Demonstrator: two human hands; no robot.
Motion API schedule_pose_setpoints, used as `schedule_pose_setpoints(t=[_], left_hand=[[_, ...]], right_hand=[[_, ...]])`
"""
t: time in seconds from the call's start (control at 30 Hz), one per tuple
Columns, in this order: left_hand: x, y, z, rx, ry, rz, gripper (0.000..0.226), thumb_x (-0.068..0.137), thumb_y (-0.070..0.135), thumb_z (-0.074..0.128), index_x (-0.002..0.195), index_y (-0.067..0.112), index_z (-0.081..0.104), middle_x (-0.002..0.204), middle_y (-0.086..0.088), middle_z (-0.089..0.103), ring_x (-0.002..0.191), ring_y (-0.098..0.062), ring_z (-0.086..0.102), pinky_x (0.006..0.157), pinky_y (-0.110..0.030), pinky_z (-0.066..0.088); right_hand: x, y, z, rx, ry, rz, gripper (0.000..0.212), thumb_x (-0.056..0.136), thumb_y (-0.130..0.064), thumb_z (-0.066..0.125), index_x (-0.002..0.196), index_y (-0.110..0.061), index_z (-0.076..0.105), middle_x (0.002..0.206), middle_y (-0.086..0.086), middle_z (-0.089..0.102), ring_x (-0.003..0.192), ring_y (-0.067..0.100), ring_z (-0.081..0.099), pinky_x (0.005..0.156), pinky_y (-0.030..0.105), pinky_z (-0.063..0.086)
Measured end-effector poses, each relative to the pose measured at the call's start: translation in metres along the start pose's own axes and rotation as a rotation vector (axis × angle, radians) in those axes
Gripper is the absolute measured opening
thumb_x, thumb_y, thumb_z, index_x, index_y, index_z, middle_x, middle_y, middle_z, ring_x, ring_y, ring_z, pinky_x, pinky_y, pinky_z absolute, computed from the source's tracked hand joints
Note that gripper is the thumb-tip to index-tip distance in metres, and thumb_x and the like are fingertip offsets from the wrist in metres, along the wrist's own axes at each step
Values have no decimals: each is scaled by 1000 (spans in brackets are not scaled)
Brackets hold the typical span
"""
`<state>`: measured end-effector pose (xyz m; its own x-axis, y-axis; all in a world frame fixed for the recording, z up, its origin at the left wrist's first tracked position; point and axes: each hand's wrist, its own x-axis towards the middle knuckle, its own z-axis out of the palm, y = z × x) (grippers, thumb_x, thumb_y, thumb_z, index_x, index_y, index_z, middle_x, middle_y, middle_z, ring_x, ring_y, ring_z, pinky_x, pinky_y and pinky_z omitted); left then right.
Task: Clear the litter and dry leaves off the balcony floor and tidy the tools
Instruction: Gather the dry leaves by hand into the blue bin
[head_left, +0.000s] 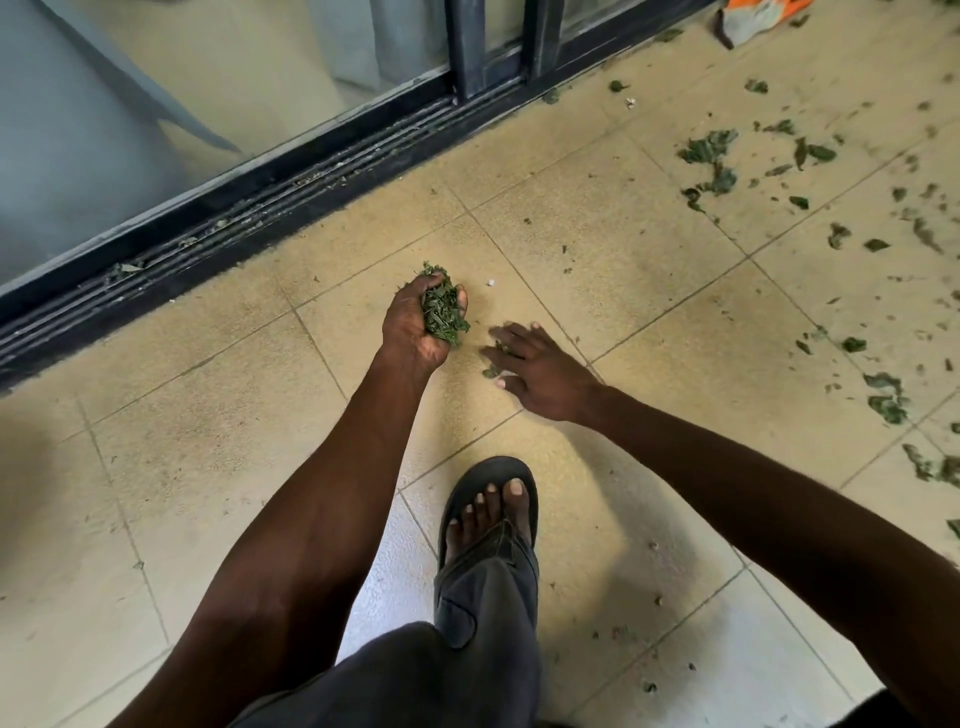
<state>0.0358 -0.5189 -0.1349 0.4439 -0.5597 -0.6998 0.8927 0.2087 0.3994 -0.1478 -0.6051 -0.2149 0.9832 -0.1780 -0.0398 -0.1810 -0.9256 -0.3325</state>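
Leaves in hand: your left hand (415, 322) is cupped and clenched round a clump of green leaf bits (441, 312), held at centre frame just above the tile floor (208, 415).
Leaves under reach: your right hand (535, 369) lies flat with fingers spread, touching a few loose scraps (493, 370) just beside the left, at 3 o'clock of it.
Leaves outstanding: the scattered leaves (711, 150) lie thick from 1 to 4 o'clock; a few crumbs (657, 600) sit at 5 o'clock by your sandalled foot (491, 514).
Door track: leaf bits (124, 268) are lodged in the sliding-door rail (311, 182) at 10 o'clock.
Litter: a white speck (490, 282) lies at 1 o'clock of the left hand.
Tools: an orange and grey item (753, 15) at 1 o'clock, identity unclear.
Progress: early, by my judgement; the tiles near you look mostly picked, but the right side, the track and the tidying remain.
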Motion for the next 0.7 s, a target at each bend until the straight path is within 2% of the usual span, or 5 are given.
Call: schedule_pose_setpoints(t=[0.13,0.23,0.33,0.57,0.7], left_hand=[[1,-7,3,-2,-7,-10,7,90,2,57,86,6,56,86,-12,54,71,-23,56,54,-26,56],[0,-13,5,6,-9,-22,7,90,2,57,85,6,55,86,-12,54,70,-22,57,53,-25,56],[-2,-20,8,51,-28,-50,6,90,4,58,85,7,55,82,-12,57,63,-22,60,52,-24,55],[-2,-35,11,45,-28,-66,4,89,2,58,89,6,56,87,-14,57,70,-23,59,55,-26,56],[-3,-45,13,69,-30,-79,4,90,2,58,88,6,56,83,-12,56,67,-23,59,55,-25,56]], right_hand=[[3,-16,0,21,-16,14,50,100,-38,45,149,-36,33,162,9,16,149,30,14,118,52,9],[0,-18,3,-89,26,-148,44,94,-18,57,138,-24,53,153,10,38,143,34,32,114,55,28],[-9,-4,-6,-94,72,-78,52,86,2,56,134,-17,57,147,7,48,139,31,39,115,53,30],[-40,35,-24,19,-31,212,48,101,-35,42,146,-18,40,158,9,27,148,32,16,117,60,13],[-57,30,-17,9,-97,99,59,94,-14,52,150,-21,36,159,13,22,147,38,13,114,58,14]])
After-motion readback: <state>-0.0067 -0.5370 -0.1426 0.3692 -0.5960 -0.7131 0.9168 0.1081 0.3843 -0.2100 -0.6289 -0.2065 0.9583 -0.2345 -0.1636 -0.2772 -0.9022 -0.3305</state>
